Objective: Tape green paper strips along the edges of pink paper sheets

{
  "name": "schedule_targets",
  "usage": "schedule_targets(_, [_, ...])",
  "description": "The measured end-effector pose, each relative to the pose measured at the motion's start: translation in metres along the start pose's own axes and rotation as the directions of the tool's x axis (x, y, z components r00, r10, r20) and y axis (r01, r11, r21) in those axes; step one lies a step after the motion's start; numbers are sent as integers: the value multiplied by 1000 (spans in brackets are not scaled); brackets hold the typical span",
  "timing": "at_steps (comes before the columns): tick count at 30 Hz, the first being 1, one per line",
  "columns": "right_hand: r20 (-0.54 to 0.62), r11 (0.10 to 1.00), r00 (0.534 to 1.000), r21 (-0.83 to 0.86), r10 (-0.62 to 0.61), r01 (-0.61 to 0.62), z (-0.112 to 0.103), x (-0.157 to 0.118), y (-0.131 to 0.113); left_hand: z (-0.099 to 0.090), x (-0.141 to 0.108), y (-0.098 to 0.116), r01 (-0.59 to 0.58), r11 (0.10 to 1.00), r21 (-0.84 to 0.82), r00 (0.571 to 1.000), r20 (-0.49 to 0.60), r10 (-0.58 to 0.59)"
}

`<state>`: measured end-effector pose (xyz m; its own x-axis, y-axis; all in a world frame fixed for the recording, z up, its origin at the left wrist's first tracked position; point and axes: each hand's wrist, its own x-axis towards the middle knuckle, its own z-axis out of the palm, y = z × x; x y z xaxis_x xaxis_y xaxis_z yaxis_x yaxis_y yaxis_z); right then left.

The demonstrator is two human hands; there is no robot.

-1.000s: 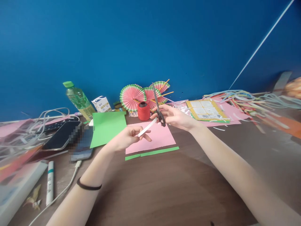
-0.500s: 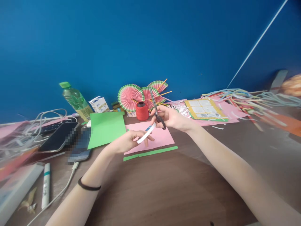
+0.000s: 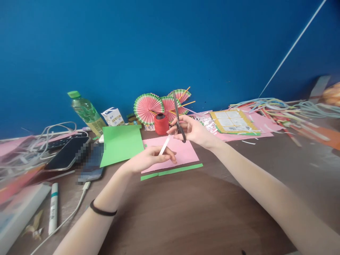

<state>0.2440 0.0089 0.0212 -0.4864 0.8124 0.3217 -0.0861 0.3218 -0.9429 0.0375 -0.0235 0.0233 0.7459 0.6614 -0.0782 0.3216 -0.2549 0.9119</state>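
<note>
My left hand (image 3: 152,158) grips the lower end of a narrow white strip (image 3: 165,144) above a pink sheet (image 3: 186,150). The strip's upper end reaches the fingertips of my right hand (image 3: 191,131). Black scissors (image 3: 177,113) are held in my right hand, blades pointing up. Beside my left hand lies a green sheet (image 3: 120,143), and thin green strips (image 3: 180,170) run along the pink sheet's front edge. Behind the hands stand a red thread spool (image 3: 161,124) and pink-and-green pleated paper fans (image 3: 148,107).
A green-capped bottle (image 3: 86,112), a small carton (image 3: 113,117), phones (image 3: 67,153), cables and a marker (image 3: 53,209) lie to the left. At the right are a yellow packet (image 3: 233,121), paper scraps and bundled strips (image 3: 271,105). A blue wall rises behind.
The white strip is more upright and sits between the fingers of my left hand. The scissors have shifted slightly right and turned more upright. The view has moved slightly.
</note>
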Motion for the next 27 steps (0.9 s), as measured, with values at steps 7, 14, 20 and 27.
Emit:
schedule_targets(7, [-68, 999, 997, 28, 26, -24, 0, 2, 4, -2, 3, -18, -16, 999, 41, 999, -50, 18])
schedule_targets(14, [16, 998, 999, 28, 51, -51, 7, -1, 6, 4, 6, -19, -84, 981, 178, 996, -23, 89])
schedule_targets(20, [26, 1000, 1000, -17, -1, 1, 8, -1, 13, 12, 9, -24, -62, 959, 276, 993, -81, 87])
schedule_targets(27, [-100, 982, 994, -178, 48, -65, -1, 3, 32, 14, 9, -10, -8, 994, -110, 950, -312, -27])
